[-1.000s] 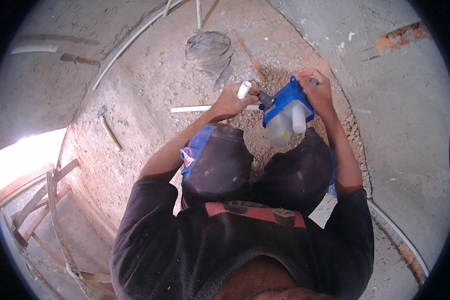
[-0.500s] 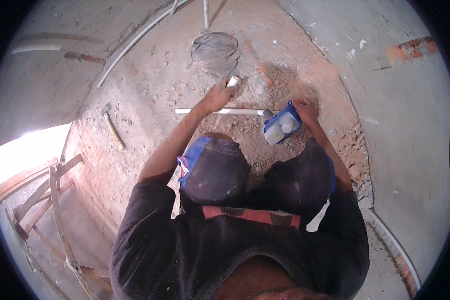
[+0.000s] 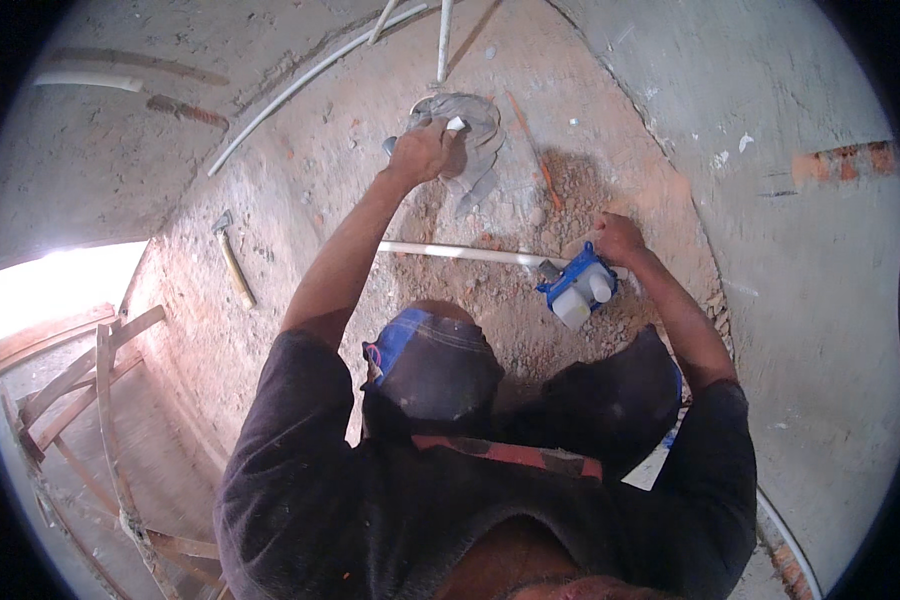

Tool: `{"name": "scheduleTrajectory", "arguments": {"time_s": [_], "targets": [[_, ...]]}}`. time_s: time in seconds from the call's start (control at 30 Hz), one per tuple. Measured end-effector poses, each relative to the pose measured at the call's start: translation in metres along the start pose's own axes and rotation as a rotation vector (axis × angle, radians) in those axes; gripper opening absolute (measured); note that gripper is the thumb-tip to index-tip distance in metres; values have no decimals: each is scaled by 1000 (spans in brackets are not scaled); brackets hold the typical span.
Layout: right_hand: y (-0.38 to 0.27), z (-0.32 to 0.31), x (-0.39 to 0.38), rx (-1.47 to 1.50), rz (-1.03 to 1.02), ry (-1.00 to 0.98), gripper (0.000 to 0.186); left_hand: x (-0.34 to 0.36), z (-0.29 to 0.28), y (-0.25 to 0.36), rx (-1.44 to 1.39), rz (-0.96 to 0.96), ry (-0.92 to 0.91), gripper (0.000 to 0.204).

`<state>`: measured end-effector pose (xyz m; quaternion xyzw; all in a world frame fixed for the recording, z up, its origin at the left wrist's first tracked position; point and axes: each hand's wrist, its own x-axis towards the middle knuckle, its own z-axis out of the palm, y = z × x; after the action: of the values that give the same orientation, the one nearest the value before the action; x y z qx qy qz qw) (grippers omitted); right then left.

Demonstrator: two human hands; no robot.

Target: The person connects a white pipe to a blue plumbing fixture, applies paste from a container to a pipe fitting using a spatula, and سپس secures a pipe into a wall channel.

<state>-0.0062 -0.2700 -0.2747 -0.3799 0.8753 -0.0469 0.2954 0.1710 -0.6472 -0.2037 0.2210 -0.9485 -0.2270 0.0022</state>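
My left hand is stretched far forward over a grey crumpled bag on the dirt floor, its fingers closed around a small white fitting. My right hand holds a blue box-shaped plumbing part with white caps low over the rubble, to the right of my knees. A white plastic pipe lies across the ground between the two hands, its end near the blue part.
A hammer with a wooden handle lies on the floor at the left. Long white pipes run along the far edge by the wall. Wooden slats stand at the lower left. A plastered wall with exposed brick rises on the right.
My left hand reached forward from near the blue part out to the grey bag, carrying the white fitting. My right hand lowered the blue part down toward the ground.
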Motion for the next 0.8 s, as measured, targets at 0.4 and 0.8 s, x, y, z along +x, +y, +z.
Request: {"name": "scheduleTrajectory", "arguments": {"time_s": [0.4,0.8], "targets": [[-52,39,115,-89,131,266,48,56,15,-33,149,198,122,31],[-85,47,111,234,354,472,29,63,15,-41,98,348,146,29]]}}
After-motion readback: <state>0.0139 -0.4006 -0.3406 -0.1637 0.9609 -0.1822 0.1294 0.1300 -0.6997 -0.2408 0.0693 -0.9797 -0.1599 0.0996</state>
